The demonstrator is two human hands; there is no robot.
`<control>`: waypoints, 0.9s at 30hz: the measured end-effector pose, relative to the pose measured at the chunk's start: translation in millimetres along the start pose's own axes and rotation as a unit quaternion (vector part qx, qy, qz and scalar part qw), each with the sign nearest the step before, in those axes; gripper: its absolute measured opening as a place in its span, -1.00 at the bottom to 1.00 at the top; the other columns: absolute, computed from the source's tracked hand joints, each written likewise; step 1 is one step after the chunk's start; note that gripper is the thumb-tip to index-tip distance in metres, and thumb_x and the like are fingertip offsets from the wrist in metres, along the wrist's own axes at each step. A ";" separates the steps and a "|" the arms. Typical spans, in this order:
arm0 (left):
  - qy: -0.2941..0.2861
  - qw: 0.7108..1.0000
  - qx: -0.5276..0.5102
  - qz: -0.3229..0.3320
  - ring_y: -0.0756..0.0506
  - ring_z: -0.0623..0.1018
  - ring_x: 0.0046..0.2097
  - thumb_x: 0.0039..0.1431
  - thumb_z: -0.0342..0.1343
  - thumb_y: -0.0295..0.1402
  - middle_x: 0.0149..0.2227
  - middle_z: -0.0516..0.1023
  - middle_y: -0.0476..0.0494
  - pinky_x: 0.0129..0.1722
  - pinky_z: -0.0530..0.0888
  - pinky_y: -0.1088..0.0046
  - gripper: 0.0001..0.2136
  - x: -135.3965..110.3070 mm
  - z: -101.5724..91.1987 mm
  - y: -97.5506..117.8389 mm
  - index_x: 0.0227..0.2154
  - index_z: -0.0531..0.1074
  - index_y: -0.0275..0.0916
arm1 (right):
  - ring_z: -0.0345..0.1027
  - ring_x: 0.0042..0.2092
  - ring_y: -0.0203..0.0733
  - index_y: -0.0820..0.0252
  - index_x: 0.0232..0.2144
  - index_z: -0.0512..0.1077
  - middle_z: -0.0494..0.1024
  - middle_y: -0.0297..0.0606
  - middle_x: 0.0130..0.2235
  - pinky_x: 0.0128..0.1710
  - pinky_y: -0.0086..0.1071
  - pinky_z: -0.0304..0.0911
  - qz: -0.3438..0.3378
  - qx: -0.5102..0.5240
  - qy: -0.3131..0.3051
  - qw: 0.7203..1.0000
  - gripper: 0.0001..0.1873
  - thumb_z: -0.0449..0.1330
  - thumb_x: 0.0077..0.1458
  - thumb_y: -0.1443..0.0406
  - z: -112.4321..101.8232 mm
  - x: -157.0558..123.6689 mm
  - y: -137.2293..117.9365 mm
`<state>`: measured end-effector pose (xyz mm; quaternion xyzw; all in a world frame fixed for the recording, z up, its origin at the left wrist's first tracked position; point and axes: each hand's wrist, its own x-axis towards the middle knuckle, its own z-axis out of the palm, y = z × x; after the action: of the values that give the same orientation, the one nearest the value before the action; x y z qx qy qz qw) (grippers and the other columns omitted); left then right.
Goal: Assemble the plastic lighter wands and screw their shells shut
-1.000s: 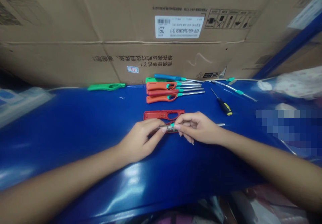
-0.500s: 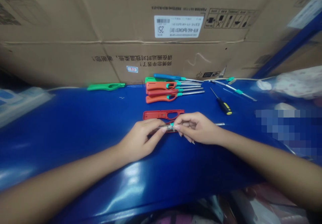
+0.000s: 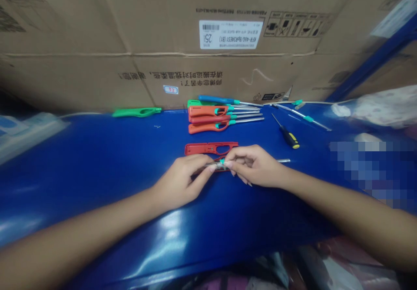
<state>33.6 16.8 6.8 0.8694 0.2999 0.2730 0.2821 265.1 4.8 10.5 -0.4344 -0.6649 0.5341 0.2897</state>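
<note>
An opened stick lighter (image 3: 222, 162) lies low over the blue table, its red lower shell half partly hidden under my fingers. My left hand (image 3: 182, 177) pinches its inner parts at the handle end with thumb and forefinger. From the other side my right hand (image 3: 257, 167) is closed at the teal trigger piece, fingertips almost meeting the left thumb. The lighter's metal tube (image 3: 284, 160) sticks out past the right hand. Just behind sits the loose red shell half (image 3: 198, 149), hollow side showing. Exactly which small part the fingertips press is hidden.
Several assembled stick lighters (image 3: 203, 128) are grouped behind the shell. A green lighter handle (image 3: 137, 112) is at the back left. On the right lie a screwdriver (image 3: 289, 138) and a loose metal tube with teal piece (image 3: 308, 118). A large cardboard box (image 3: 107, 72) closes off the back.
Hardly anything differs. Both hands keep their pinch on the lighter, and the whole view has shifted very slightly.
</note>
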 end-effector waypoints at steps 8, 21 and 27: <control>-0.004 1.000 -0.012 -0.004 0.03 0.49 -0.37 0.41 0.00 -0.36 -0.33 0.56 -0.04 -0.36 0.36 0.55 -0.80 0.9 0.2 -1.4 -0.20 0.52 -0.25 | 0.25 -0.64 -0.43 0.22 -0.37 0.41 0.41 -0.41 -0.55 -0.68 -0.55 0.21 0.006 -0.006 0.001 1.000 -0.67 0.20 0.21 0.06 0.7 0.0 -0.7; -0.002 1.000 0.002 -0.003 0.01 0.52 -0.34 0.42 -0.01 -0.36 -0.29 0.58 -0.04 -0.32 0.39 0.53 -0.82 -0.4 1.6 -1.7 -0.18 0.50 -0.25 | 0.25 -0.66 -0.44 0.22 -0.36 0.38 0.40 -0.45 -0.57 -0.71 -0.57 0.22 -0.002 0.022 0.008 1.000 -0.69 0.23 0.20 0.08 -0.2 1.1 0.8; 0.016 1.000 -0.001 -0.006 0.05 0.48 -0.39 0.41 0.00 -0.38 -0.33 0.55 0.02 -0.34 0.37 0.57 -0.84 -0.5 1.5 -0.4 -0.20 0.48 -0.25 | 0.19 -0.70 -0.45 0.21 -0.37 0.36 0.36 -0.51 -0.64 -0.75 -0.59 0.19 0.005 0.055 0.020 0.998 -0.65 0.30 0.12 0.05 0.1 1.7 -1.8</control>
<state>34.0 16.2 5.4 0.8627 0.3094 0.2853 0.2804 263.7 6.2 12.1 -0.4316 -0.6261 0.5631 0.3234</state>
